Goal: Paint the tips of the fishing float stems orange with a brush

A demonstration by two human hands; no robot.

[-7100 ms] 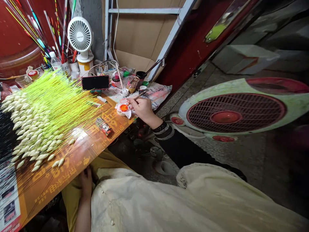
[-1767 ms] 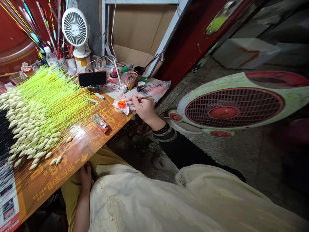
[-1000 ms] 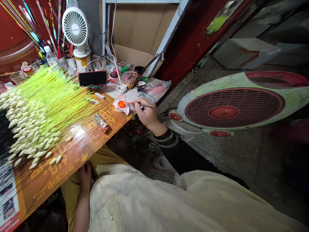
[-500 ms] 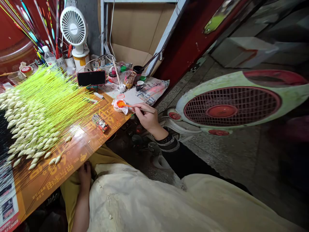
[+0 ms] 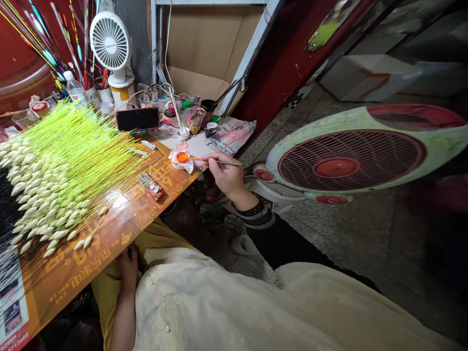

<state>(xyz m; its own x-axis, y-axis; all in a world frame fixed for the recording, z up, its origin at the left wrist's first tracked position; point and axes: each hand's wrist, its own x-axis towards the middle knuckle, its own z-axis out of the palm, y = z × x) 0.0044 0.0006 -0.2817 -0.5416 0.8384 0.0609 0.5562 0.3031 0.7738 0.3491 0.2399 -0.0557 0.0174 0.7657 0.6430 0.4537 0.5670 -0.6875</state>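
Observation:
In my right hand (image 5: 228, 175) I hold a slim paintbrush (image 5: 234, 163), its handle pinched between thumb and fingers. The orange-coated end of the brush reaches into a small pot of orange paint (image 5: 182, 157), which sits in crumpled white tissue (image 5: 188, 166) at the table's edge. My left hand (image 5: 128, 265) lies low on my lap, by the near table edge, in shadow; its fingers are mostly hidden. Many fishing floats (image 5: 47, 209) with cream spindle-shaped bodies and thin yellow-green stems (image 5: 87, 146) cover the left of the table.
A phone (image 5: 138, 119) leans on a stand behind the floats. A small white fan (image 5: 110, 41), paint jars (image 5: 196, 119) and a water bottle (image 5: 74, 87) stand at the back. A paint-smeared block (image 5: 151, 186) lies near the edge. A large floor fan (image 5: 336, 168) is at the right.
My right hand has shifted slightly right with the paintbrush, whose tip remains at the orange pot. My left hand looks the same.

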